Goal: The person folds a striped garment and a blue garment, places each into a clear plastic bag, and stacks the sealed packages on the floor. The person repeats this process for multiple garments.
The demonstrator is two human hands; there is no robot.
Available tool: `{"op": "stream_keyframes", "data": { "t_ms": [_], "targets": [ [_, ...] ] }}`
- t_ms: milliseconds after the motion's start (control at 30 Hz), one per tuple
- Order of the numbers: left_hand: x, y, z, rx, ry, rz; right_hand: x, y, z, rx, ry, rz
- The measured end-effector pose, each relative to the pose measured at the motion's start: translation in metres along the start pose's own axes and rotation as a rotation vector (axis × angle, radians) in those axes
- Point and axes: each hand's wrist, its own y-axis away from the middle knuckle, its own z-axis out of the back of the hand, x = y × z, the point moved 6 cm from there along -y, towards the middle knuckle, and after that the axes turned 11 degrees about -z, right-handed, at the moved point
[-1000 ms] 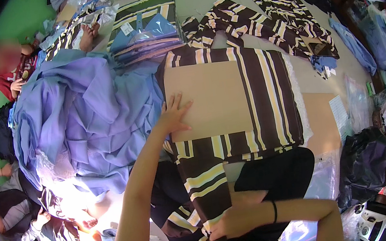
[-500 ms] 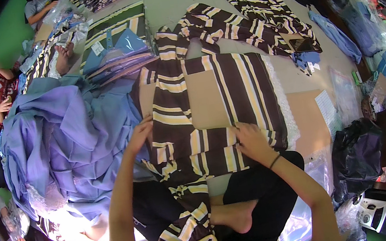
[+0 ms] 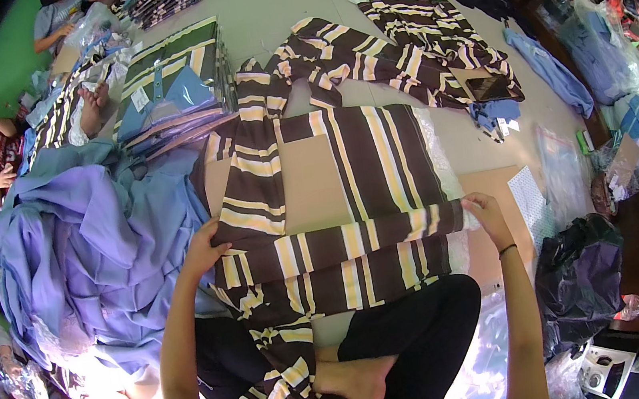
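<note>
A dark brown garment (image 3: 407, 160) with yellow and white stripes lies spread before my crossed legs, a tan cardboard sheet (image 3: 309, 181) on top of it. A striped sleeve runs up across the cardboard's left part. Along the near side, a band of the cloth is folded over. My right hand (image 3: 484, 214) pinches the right end of that band, beside the white lace trim (image 3: 438, 153). At the band's left end, my left hand (image 3: 205, 248) has its thumb and fingers closed on the fabric edge. Another sleeve (image 3: 289, 365) hangs down over my lap.
A heap of blue cloth (image 3: 106, 203) lies to the left. Behind it stands a stack of bagged, folded garments (image 3: 179, 81). More striped clothing (image 3: 426, 24) and a phone (image 3: 486, 87) are at the far right. A black plastic bag (image 3: 583, 274) sits at right. Other people sit along the left.
My right hand has moved right to the lace-edged end of the near band, which now lies stretched straight across. My left hand has shifted down and left to its other end.
</note>
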Motion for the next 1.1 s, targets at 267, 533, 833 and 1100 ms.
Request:
{"op": "stream_keyframes", "data": {
  "t_ms": [267,533,833,1100],
  "targets": [
    [0.015,0.007,-0.004,-0.083,0.106,0.087,0.048,0.052,-0.078,-0.03,0.662,0.738],
    [0.025,0.014,-0.006,-0.161,0.227,0.076,0.107,0.002,-0.112,0.015,0.427,0.199],
    [0.025,0.016,-0.006,-0.237,0.381,0.062,0.265,-0.169,-0.282,-0.105,-0.172,0.159],
    [0.03,0.019,-0.005,-0.179,0.451,0.111,0.283,-0.151,-0.249,0.401,-0.785,0.449]
  ]
}}
